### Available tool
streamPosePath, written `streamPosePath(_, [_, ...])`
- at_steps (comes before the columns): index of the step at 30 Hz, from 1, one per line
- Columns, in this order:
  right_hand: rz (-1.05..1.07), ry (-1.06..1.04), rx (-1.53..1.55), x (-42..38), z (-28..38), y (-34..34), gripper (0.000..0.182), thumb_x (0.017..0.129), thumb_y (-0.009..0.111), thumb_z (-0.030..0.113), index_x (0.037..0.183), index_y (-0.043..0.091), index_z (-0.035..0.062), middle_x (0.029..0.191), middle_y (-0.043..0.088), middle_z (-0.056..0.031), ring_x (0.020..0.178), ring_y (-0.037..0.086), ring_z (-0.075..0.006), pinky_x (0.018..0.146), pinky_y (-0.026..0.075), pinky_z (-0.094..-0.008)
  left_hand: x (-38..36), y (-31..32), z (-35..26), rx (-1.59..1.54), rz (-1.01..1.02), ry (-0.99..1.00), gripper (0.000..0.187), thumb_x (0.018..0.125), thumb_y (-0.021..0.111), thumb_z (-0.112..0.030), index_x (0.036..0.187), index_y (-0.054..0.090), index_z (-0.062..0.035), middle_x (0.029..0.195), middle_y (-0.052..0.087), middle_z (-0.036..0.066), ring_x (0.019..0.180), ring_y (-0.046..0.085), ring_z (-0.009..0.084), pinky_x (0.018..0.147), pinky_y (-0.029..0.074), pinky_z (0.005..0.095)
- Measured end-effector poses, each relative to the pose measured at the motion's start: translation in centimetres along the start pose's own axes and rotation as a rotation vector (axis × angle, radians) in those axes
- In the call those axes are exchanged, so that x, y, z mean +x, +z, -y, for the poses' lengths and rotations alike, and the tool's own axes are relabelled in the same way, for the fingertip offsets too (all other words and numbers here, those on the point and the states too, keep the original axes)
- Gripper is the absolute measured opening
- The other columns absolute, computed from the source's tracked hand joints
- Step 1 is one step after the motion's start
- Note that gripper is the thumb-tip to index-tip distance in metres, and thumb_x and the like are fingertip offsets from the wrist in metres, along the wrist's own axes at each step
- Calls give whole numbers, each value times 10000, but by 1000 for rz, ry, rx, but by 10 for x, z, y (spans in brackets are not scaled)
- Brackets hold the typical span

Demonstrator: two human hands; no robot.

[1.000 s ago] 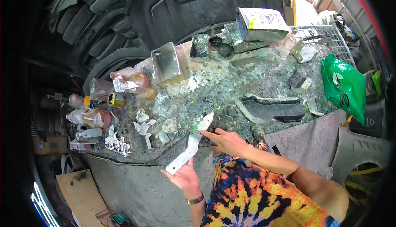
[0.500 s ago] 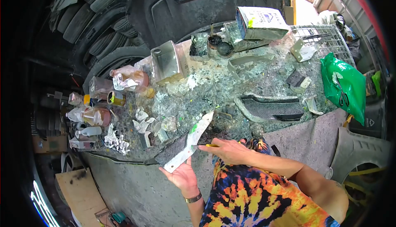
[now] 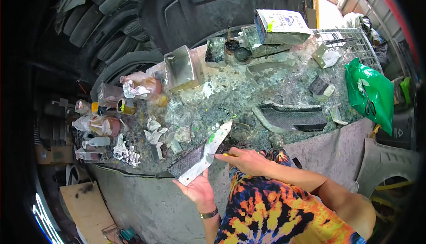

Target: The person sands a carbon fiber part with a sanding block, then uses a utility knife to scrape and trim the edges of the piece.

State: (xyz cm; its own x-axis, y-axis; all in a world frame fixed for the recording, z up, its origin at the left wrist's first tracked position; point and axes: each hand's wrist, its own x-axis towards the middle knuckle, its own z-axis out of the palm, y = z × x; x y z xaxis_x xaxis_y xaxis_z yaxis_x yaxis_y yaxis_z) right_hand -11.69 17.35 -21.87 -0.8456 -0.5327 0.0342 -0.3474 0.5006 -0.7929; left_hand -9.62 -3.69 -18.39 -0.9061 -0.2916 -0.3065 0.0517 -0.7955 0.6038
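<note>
My left hand (image 3: 198, 193), palm up with a watch at the wrist, grips the lower end of a curved part with a dark woven, carbon-fibre-like face (image 3: 183, 160) and a white flange (image 3: 195, 171). A green smear and small holes mark the flange. The part slants up to the right over the table's front edge. My right hand (image 3: 249, 161) is closed around a slim tool with a yellow handle (image 3: 228, 155). Its extended index finger lies at the flange's right edge, near the middle. The tool's working end is too small to make out.
On the stained table (image 3: 222, 97) lie a similar woven part (image 3: 290, 116), crumpled paper (image 3: 125, 151) and a metal tray (image 3: 181, 68). Bottles (image 3: 103, 124) stand at left. A box (image 3: 282, 25) sits at the back, and a green bag (image 3: 369, 91) with scissors at right.
The right hand and yellow tool have shifted slightly to the right along the flange. The left hand keeps its grip on the part, which sits almost the same; the view has moved a little.
</note>
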Motion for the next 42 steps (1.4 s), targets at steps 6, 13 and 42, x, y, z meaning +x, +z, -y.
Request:
streamPosePath(6, [33,86,92,7,-10,3,746,844,531,3,1513,357,285,1032,495,-128,817,637,-362,675,534,-451,0,-2,2,-1,7,19,682,1011,336,-584,1528,288,-141,1563,325,117,1413,337,376,1122,308,629])
streamPosePath(13, [-14,61,48,12,-10,7,701,862,548,41,1503,380,270,961,507,-144,811,632,-354,664,529,-447,0,1,1,0,18,16,687,1012,317,-591,1528,285,-139,1567,320,116,1412,342,374,1123,320,615])
streamPosePath(42, [43,-142,151,11,13,10,712,858,532,37,1501,373,296,988,506,-111,800,628,-344,675,533,-434,3,-10,3,-34,7,22,678,1004,358,-582,1510,327,-131,1541,361,121,1390,363,369,1124,308,608])
